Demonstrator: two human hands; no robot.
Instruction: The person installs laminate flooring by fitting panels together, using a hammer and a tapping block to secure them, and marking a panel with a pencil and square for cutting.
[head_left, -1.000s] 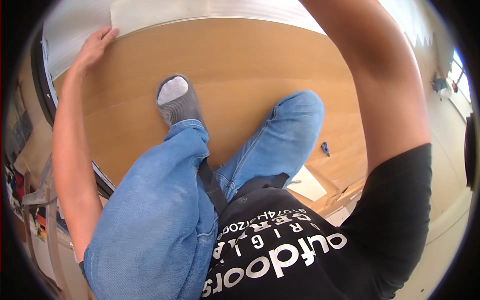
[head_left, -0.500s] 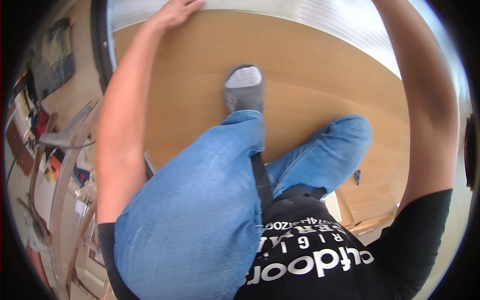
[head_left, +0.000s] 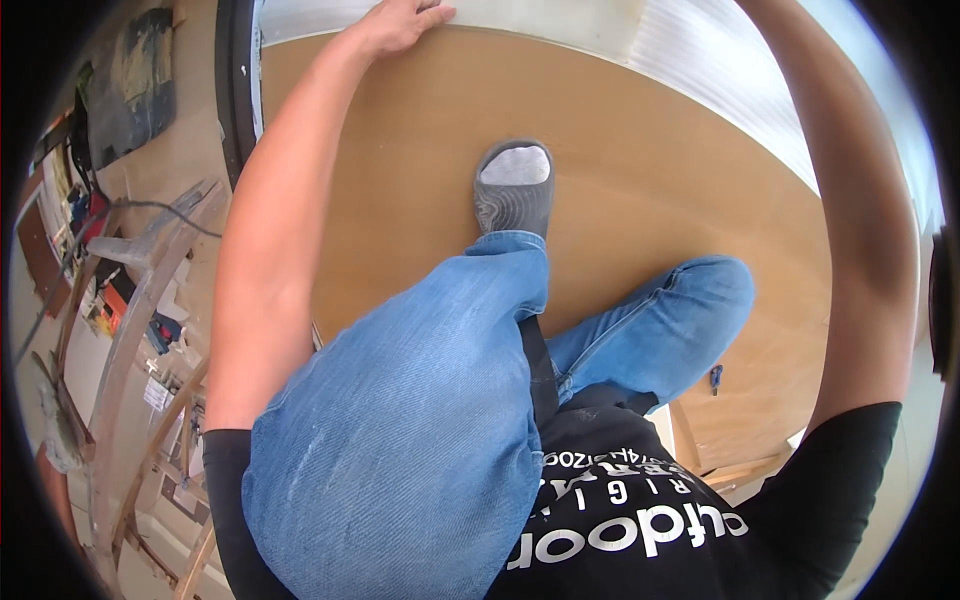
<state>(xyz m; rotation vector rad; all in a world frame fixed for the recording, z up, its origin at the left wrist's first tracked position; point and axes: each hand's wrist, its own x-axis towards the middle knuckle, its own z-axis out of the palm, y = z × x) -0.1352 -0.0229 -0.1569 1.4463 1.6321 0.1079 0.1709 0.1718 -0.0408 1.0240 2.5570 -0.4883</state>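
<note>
At the top of the picture my left hand point(head_left: 402, 26) rests on the near edge of a whitish, translucent ribbed sheet point(head_left: 560, 25). Its thumb side shows, pointing right with the fingers apart, and part of the hand is cut off by the upper border. My right forearm point(head_left: 868, 200) reaches up along the right side, but its hand lies outside the picture. Below the sheet spreads a smooth brown board point(head_left: 410, 160), on which I kneel and squat. A sock-covered foot in a grey slide sandal point(head_left: 515, 190) is planted on the board.
A small dark blue tool point(head_left: 716, 379) lies on the board right of my bent knee. A dark frame edge point(head_left: 236, 90) borders the board at left. Beyond it stand a wooden trestle point(head_left: 120, 370), a cable point(head_left: 150, 205) and cluttered items lower down.
The view has shifted, so the board, my legs and my left arm appear farther right and lower. My left hand stays at the sheet's edge, and more of it shows.
</note>
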